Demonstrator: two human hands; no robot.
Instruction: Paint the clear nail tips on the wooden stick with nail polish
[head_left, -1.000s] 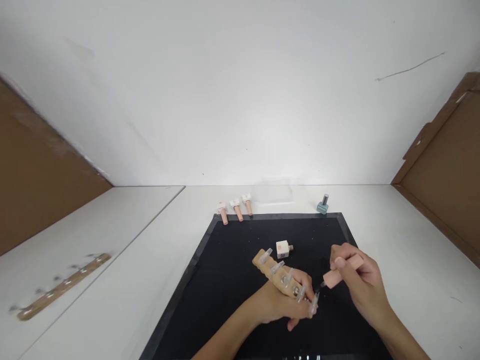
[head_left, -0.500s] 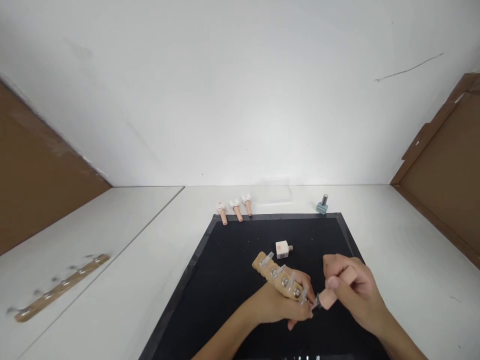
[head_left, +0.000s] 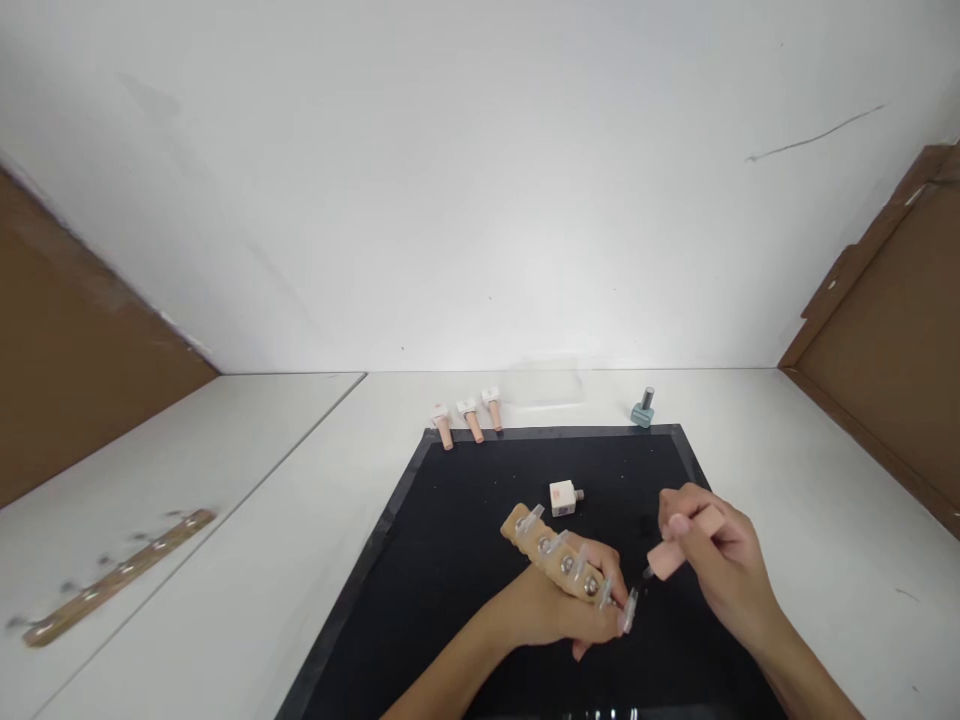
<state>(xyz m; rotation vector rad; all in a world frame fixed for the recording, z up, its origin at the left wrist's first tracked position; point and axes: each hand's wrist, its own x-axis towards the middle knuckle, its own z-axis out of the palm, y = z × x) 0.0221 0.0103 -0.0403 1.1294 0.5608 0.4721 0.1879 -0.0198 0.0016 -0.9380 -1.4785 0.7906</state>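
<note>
My left hand point(head_left: 566, 612) grips a tan wooden nail-tip holder point(head_left: 551, 555) over the black mat point(head_left: 450, 560). Several clear nail tips stand on the holder in a row. My right hand point(head_left: 712, 560) pinches a pink nail-polish brush cap point(head_left: 679, 550), its brush tip pointing down-left, a little to the right of the holder's near end. An open small white polish bottle point(head_left: 564, 496) stands on the mat just behind the holder.
Three pink-capped polish bottles point(head_left: 466, 422) lie at the mat's far edge, and a teal bottle point(head_left: 643, 410) stands at its far right corner. A second wooden holder strip point(head_left: 112, 578) lies on the white table at far left. Brown panels flank both sides.
My right hand brought the brush to the nail tip at the holder's near end, then drew it back up and to the right. My left hand and the holder stayed nearly still.
</note>
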